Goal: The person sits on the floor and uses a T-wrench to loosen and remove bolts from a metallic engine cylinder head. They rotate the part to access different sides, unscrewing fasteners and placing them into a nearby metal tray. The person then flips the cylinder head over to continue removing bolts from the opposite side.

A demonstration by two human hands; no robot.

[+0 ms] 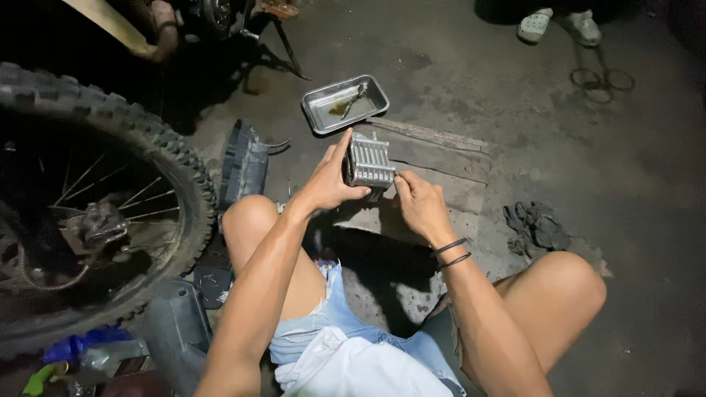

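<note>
Silver finned metal engine cylinder (pixel 369 163) held above knees, over wooden board (pixel 441 158) on concrete floor (pixel 588 147). Left hand (pixel 331 184) wraps cylinder from left side, thumb up along its edge, fingers closed around it. Right hand (pixel 418 202) touches cylinder's right lower corner, fingertips pinched narrow against fins. Steel tray (pixel 346 104) with small tool just beyond cylinder. Knobby motorcycle wheel (pixel 110 198) at left. Dark rag (pixel 537 228) at right.
</note>
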